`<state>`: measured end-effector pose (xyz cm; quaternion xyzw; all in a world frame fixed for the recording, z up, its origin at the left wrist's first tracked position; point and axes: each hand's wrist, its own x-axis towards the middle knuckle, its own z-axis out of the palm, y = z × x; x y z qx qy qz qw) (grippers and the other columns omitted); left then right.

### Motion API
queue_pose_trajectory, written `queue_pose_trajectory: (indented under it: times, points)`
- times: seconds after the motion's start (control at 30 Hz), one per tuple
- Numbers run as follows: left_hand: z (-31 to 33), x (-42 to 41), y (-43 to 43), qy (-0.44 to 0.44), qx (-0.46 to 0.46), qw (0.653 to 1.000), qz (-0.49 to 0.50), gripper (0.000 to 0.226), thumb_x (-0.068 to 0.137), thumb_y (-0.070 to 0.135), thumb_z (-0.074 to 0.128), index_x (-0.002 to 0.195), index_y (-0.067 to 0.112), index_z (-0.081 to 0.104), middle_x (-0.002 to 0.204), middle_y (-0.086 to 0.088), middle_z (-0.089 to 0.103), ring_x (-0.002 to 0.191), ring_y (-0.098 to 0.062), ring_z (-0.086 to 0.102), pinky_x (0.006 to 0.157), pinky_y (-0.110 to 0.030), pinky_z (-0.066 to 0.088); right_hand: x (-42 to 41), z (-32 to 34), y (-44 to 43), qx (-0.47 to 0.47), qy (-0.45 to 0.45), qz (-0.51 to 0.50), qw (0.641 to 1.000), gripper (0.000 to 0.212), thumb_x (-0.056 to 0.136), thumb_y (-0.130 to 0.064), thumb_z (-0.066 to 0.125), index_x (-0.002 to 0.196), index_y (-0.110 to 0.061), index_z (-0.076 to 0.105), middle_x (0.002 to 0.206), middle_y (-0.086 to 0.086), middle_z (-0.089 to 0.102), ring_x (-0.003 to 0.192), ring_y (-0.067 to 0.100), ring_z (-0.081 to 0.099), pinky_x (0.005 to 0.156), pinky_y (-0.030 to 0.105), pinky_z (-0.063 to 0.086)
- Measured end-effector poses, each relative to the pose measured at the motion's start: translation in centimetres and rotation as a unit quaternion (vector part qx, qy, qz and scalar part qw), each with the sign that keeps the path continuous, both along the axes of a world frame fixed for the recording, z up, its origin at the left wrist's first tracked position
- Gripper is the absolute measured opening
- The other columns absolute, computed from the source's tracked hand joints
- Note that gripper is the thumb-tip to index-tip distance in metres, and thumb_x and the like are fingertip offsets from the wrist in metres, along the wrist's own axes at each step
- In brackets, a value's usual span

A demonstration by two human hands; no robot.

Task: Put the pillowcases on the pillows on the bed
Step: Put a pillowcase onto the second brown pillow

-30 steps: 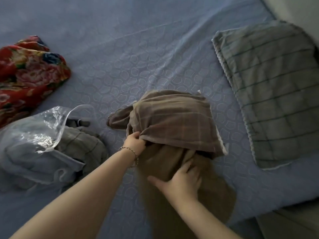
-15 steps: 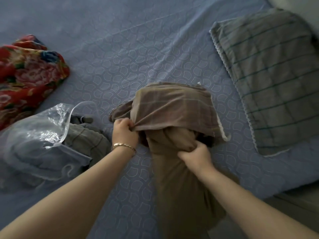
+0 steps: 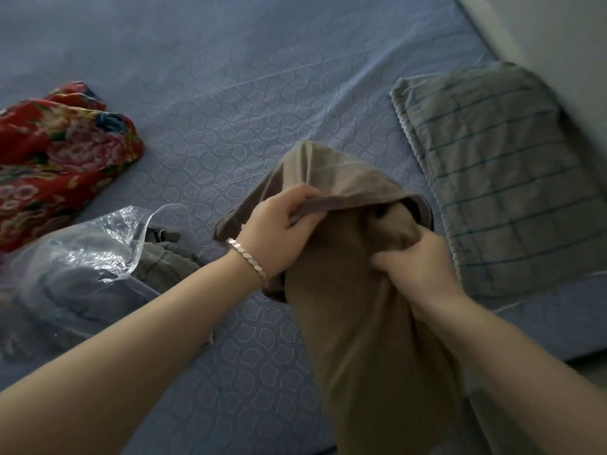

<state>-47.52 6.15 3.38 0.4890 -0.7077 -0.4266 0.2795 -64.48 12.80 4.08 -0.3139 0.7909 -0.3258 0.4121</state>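
Left hand (image 3: 279,231) grips pillowcase (image 3: 331,178) opening edge, above bed (image 3: 230,93). Right hand (image 3: 414,267) clutches pillow (image 3: 371,339) top. Pillow long axis runs toward person; case mouth lies just beyond right hand.

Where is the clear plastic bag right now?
In the head view the clear plastic bag lies on the blue bedsheet at the left, just below the red floral fabric and left of the left hand.

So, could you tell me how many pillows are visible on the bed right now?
2: a checked pillow lying at right, and a brown pillow gripped by both hands, partly inside its pillowcase. Others may lie outside view.
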Motion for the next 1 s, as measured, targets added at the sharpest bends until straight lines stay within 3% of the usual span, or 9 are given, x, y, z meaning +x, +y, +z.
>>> queue_pose_trajectory:
  times: [0.2, 0.3, 0.43, 0.53, 0.6, 0.67, 0.8, 0.87, 1.0]
  points:
    - [0.7, -0.5, -2.9, -0.115, -0.047, 0.985, 0.117, 0.030, 0.090, 0.021, 0.053, 0.061, 0.014, 0.049, 0.073, 0.005, 0.046, 0.073, -0.012, 0.044, 0.074, -0.023, 0.036, 2.6, -0.8, 1.6, -0.057, 0.057, 0.192, 0.978, 0.027, 0.059, -0.002, 0.065, 0.060, -0.022, 0.047, 0.051, -0.012, 0.054, 0.054, 0.005, 0.050, 0.050, 0.018, 0.036]
    - [0.8, 0.3, -3.4, -0.163, -0.023, 0.980, 0.111, 0.036, 0.090, 0.025, 0.055, 0.057, 0.012, 0.045, 0.055, 0.004, 0.041, 0.054, -0.011, 0.039, 0.054, -0.020, 0.029, 3.5, -0.7, 0.7, -0.101, 0.087, 0.199, 0.971, 0.019, 0.062, 0.002, 0.061, 0.069, -0.011, 0.049, 0.057, -0.002, 0.054, 0.060, 0.022, 0.053, 0.051, 0.028, 0.037]
    - [1.5, -0.1, -1.9, -0.107, 0.061, 0.991, 0.057, 0.037, 0.086, 0.026, 0.061, 0.056, 0.016, 0.043, 0.050, 0.004, 0.034, 0.045, -0.004, 0.033, 0.048, -0.017, 0.028, 2.7, -0.6, 0.4, -0.118, 0.122, 0.161, 0.972, 0.050, 0.067, 0.003, 0.061, 0.111, -0.018, 0.048, 0.074, 0.003, 0.060, 0.076, 0.022, 0.057, 0.057, 0.030, 0.032]
    - [2.3, -2.0, 0.8, -0.005, 0.094, 0.995, -0.039, 0.027, 0.076, 0.028, 0.060, 0.056, 0.017, 0.045, 0.052, 0.009, 0.036, 0.051, -0.002, 0.031, 0.053, -0.021, 0.030, 1.4, -1.0, 0.4, -0.108, 0.087, 0.180, 0.974, 0.093, 0.072, -0.001, 0.067, 0.146, -0.026, 0.017, 0.098, 0.005, 0.068, 0.091, 0.023, 0.063, 0.066, 0.022, 0.038]
    - [2.9, -3.3, 2.5, 0.087, 0.122, 0.985, -0.085, 0.034, 0.076, 0.022, 0.064, 0.052, 0.025, 0.040, 0.046, 0.012, 0.033, 0.047, 0.000, 0.032, 0.049, -0.012, 0.027, 0.0, -1.9, 0.4, -0.134, 0.038, 0.206, 0.969, 0.079, 0.072, -0.016, 0.072, 0.139, -0.028, 0.034, 0.105, -0.002, 0.066, 0.097, 0.014, 0.063, 0.077, 0.018, 0.044]
    - [2.5, -3.7, 3.7, 0.107, 0.095, 0.984, -0.107, 0.039, 0.075, 0.016, 0.067, 0.052, 0.029, 0.039, 0.044, 0.013, 0.034, 0.045, 0.002, 0.034, 0.049, -0.008, 0.027, -1.1, -2.3, 0.8, -0.142, 0.027, 0.188, 0.972, 0.030, 0.065, -0.029, 0.071, 0.092, -0.036, 0.059, 0.079, -0.013, 0.064, 0.075, 0.000, 0.060, 0.065, 0.016, 0.044]
    - [-2.4, -0.8, 3.9, -0.112, -0.091, 0.986, -0.080, 0.019, 0.068, 0.008, 0.060, 0.075, 0.021, 0.049, 0.072, 0.007, 0.052, 0.065, -0.010, 0.051, 0.058, -0.017, 0.036, -1.3, -3.5, 1.0, -0.136, -0.065, 0.047, 0.987, 0.042, 0.064, 0.009, 0.075, 0.053, -0.021, 0.047, 0.048, -0.010, 0.045, 0.050, 0.002, 0.039, 0.050, 0.023, 0.033]
    - [-4.8, 1.7, 3.0, -0.238, -0.075, 0.968, 0.001, 0.028, 0.065, -0.002, 0.061, 0.087, 0.014, 0.053, 0.092, -0.007, 0.055, 0.078, -0.029, 0.055, 0.060, -0.026, 0.038, -0.4, -3.3, 0.3, -0.157, -0.067, -0.003, 0.985, 0.048, 0.062, 0.019, 0.068, 0.053, -0.021, 0.043, 0.045, -0.012, 0.041, 0.048, 0.001, 0.035, 0.048, 0.021, 0.031]
    - [-6.2, 2.4, 0.6, -0.405, -0.056, 0.912, 0.007, 0.030, 0.075, 0.006, 0.054, 0.104, 0.012, 0.059, 0.111, -0.010, 0.057, 0.105, -0.036, 0.050, 0.083, -0.044, 0.044, 1.0, -2.2, -1.6, -0.205, -0.109, -0.113, 0.966, 0.048, 0.062, 0.025, 0.060, 0.056, -0.019, 0.042, 0.045, -0.013, 0.042, 0.043, -0.002, 0.035, 0.046, 0.014, 0.032]
